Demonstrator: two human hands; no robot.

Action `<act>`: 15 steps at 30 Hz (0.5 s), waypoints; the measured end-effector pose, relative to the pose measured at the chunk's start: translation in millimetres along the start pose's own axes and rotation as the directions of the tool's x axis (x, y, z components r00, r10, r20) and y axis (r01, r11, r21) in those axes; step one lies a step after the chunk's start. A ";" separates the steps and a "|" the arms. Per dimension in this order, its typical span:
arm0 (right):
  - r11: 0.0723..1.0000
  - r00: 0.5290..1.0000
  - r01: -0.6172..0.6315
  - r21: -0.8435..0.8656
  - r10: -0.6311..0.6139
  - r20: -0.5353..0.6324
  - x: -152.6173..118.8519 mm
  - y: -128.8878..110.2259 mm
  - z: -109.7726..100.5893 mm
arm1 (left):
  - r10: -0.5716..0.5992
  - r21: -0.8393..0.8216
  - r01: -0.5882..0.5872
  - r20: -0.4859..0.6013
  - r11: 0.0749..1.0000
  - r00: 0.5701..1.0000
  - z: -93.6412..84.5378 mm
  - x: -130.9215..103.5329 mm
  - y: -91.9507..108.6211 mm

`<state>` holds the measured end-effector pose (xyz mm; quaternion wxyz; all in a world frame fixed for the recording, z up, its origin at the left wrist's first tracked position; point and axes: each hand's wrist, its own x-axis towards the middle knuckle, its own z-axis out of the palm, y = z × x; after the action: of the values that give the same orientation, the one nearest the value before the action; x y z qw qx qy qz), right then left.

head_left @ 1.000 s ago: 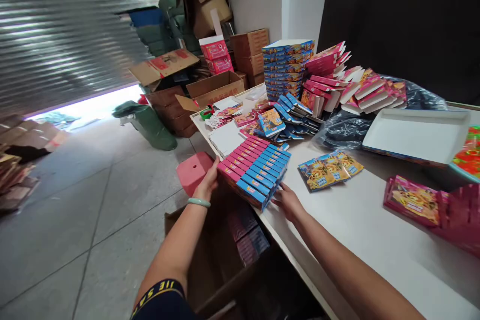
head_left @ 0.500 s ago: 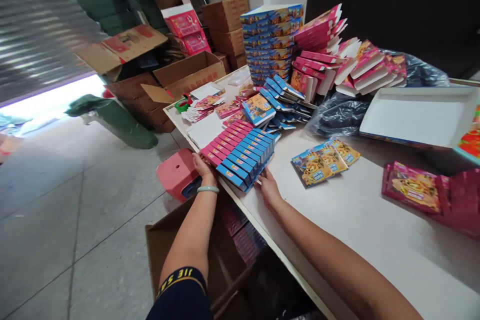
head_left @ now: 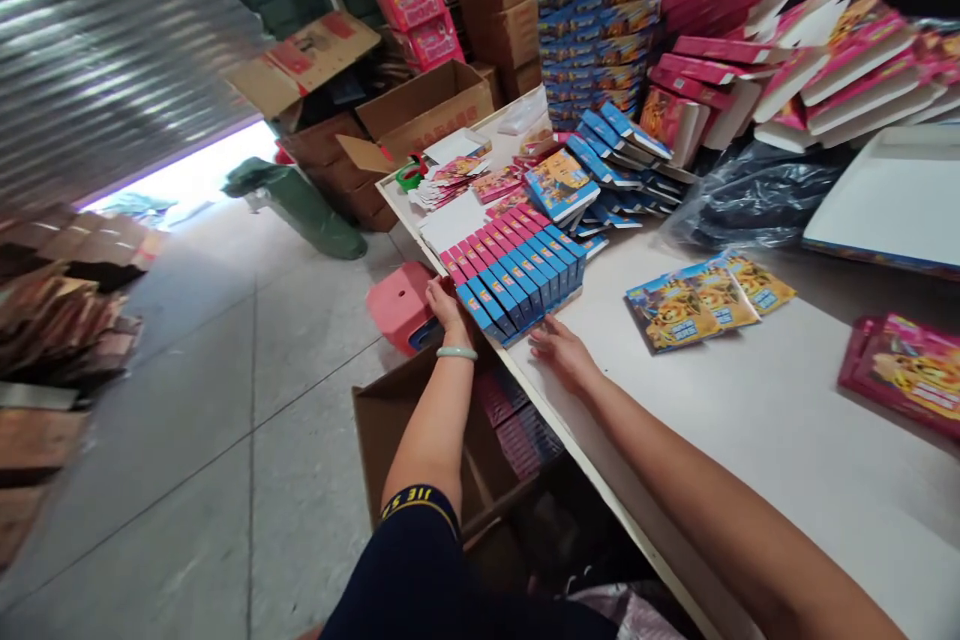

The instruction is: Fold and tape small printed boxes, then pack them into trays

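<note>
A block of small pink and blue boxes (head_left: 517, 270), standing in rows in a shallow tray, sits at the edge of the white table (head_left: 675, 430). My left hand (head_left: 448, 315), with a pale green bangle at its wrist, is at the block's left near corner, fingers stretched out. Whether they press on the boxes I cannot tell. On the other side, my right hand (head_left: 564, 352) rests low by the tray's near right edge, its fingers apart and nothing in them. Several flat blue-and-yellow packets (head_left: 679, 310) lie to the right of it.
Loose blue boxes (head_left: 600, 170) and a tall blue stack (head_left: 600, 30) stand behind, beside pink cartons (head_left: 847, 70) on black plastic. Under the table edge is an open carton (head_left: 405, 440) holding wrapped packs. A pink stool (head_left: 400, 305) stands left of the table.
My view has swung left, so the scene sits farther right. The hands were along both sides of the tray; now my right hand's fingers are more spread and slightly away from it.
</note>
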<state>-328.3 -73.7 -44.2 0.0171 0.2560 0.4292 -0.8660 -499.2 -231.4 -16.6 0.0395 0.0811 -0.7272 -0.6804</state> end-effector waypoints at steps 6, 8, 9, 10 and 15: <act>0.999 0.999 -0.041 -0.018 0.041 0.017 -5.9 -11.6 -16.2 | 0.068 -0.179 -0.112 -0.238 0.977 0.969 -2.5 -74.6 -13.9; 0.998 0.999 -0.047 -0.029 0.046 -0.014 -24.2 -15.3 -39.6 | 0.170 -0.182 -0.204 -0.185 0.962 0.968 -10.2 -110.0 -16.7; 0.998 0.999 -0.046 -0.033 0.045 -0.030 -38.0 -16.4 -54.5 | 0.279 -0.149 -0.298 -0.132 0.943 0.951 -13.1 -127.3 -16.7; 0.998 0.998 -0.043 -0.037 0.041 -0.046 -54.5 -17.2 -71.1 | 0.374 -0.115 -0.378 -0.052 0.919 0.926 -13.8 -143.9 -15.8; 0.997 0.966 0.038 -0.069 -0.054 -0.252 -153.8 -27.2 -164.6 | 0.319 0.024 -0.510 0.754 0.860 0.574 37.9 -217.1 3.1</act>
<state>-131.0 38.0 -36.1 -0.0497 0.3538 0.4611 -0.8122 -292.2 -156.7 -4.7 -0.1032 -0.3655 -0.7558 -0.5335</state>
